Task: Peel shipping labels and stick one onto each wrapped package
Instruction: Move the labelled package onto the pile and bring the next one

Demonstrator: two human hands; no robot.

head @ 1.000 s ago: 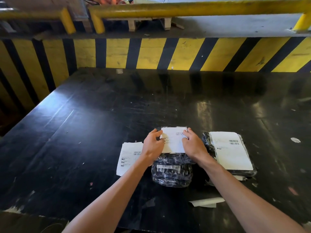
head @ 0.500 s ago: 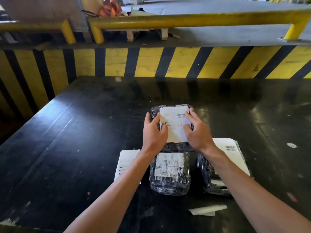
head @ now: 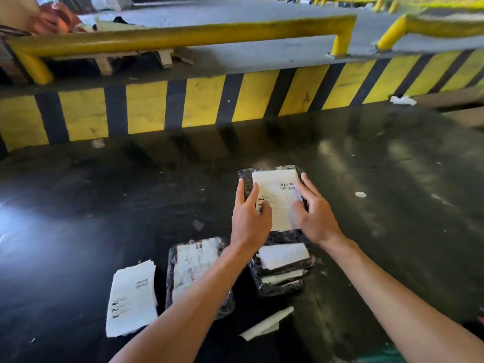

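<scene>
Pressing step in hand, by the look of it: label (head: 277, 197) already laid on the far wrapped package (head: 272, 176), both hands smoothing it down. Left hand (head: 248, 218) flat on the label's left edge, fingers (head: 251, 195) straight and slightly apart, thumb tip on the printed lines; nothing clamped. Right hand (head: 315, 214) flat on the right edge, fingers (head: 305, 184) straight and spread toward the barcode, thumb blurred over the paper, so exact contact there hard to tell. Package itself directly under both sets of fingertips, on the black table (head: 104, 205), its dark wrap showing just beyond the fingertips and below the palms. Behind the right wrist, a stack of 2 labelled packages (head: 282, 271), or perhaps more; under the left forearm, another package (head: 193, 263) with a white label, too blurred to read. Left of that forearm, well away from the fingers, the sheaf of unpeeled labels (head: 132, 297). Between the 2 forearms, a strip of backing paper (head: 267, 324). Next, probably: lift both hands off, reach back for a fresh label, peel it, then find an unlabelled package; none plainly in view.
</scene>
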